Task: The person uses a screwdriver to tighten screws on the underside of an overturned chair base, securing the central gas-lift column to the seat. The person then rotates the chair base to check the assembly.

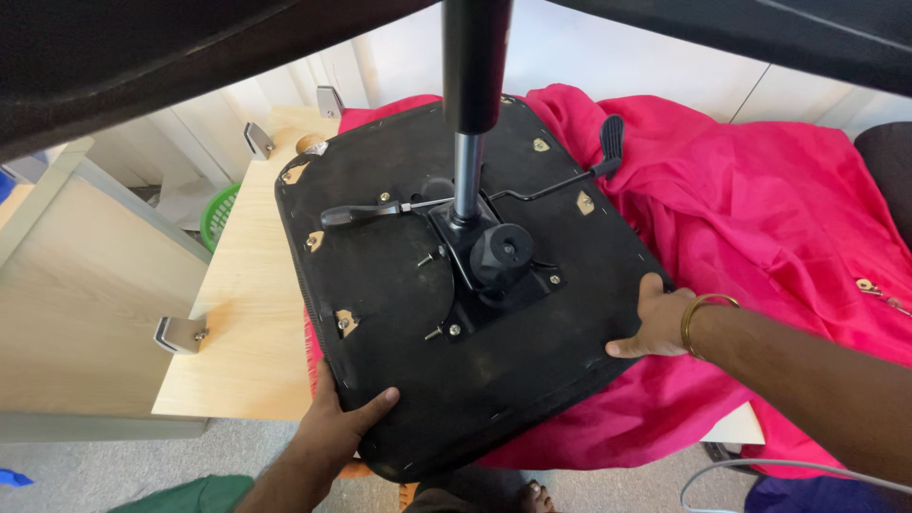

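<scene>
— Where are the hands?
— Left hand (pixel 340 421) low at the near side, thumb spread, fingers curled under. Right hand (pixel 653 321) further right, palm down, forearm stretched, gold bangle at wrist.
</scene>
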